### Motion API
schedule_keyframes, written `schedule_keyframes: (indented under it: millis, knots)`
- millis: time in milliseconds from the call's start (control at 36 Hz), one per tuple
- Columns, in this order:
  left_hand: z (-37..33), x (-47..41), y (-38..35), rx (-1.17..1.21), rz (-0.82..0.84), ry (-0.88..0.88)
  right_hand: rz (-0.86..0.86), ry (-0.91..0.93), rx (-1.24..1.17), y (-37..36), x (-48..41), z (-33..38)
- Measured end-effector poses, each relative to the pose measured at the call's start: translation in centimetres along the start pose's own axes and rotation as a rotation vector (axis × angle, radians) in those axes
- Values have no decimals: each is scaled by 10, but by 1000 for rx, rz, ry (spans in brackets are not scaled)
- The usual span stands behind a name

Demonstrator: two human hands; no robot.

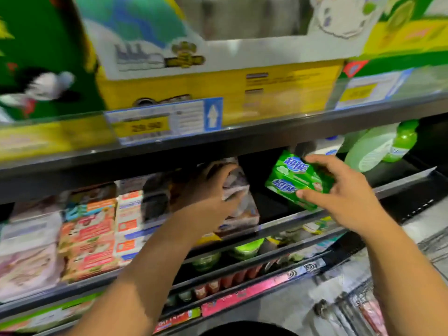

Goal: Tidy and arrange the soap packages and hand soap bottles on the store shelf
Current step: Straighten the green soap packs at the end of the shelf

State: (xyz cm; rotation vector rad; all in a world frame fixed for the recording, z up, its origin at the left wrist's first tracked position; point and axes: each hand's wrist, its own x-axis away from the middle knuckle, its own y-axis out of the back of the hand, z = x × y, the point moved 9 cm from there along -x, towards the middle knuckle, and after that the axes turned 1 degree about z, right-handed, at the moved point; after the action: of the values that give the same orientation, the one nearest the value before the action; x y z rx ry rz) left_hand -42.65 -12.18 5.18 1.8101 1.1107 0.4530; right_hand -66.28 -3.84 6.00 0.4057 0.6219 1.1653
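Both forearms (135, 287) reach up to the shelf (400, 187). My right fingers (315, 161) pinch the green soap pack (298, 180), tilted above the dark gap (266, 207); my left fingers (218, 169) grip a pale pack (238, 187) just left of that gap.

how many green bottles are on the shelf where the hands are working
2, both at the right end of that shelf: a pale green bottle tilted over, and a bright green bottle just right of it. More may be hidden behind the upper shelf edge.
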Motion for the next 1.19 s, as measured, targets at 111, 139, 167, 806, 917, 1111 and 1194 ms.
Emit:
schedule_keyframes:
  millis: [111, 139, 167, 806, 917, 1111, 1194]
  knots:
    - [4, -14, -28, -169, 109, 65, 65, -2, 209, -11, -27, -37]
    - [4, -15, -31, -223, 109, 74, 106, -13, 234, -18, -33, -45]
    - [3, -16, -33, -249, 93, 70, 150, -33, 262, -28, -39, -52]
    - [-9, -7, -57, -552, 28, 173, 235, 231, 421, -117, -127, -55]
    - [-11, -5, -54, -542, -34, 128, 245, 255, 345, -105, -119, -44]
    - [-3, -4, -44, -314, -33, 71, 177, 221, 218, -80, -83, -21]
    - [12, -2, -42, -81, 72, 56, 163, 238, 159, -73, -65, 0]
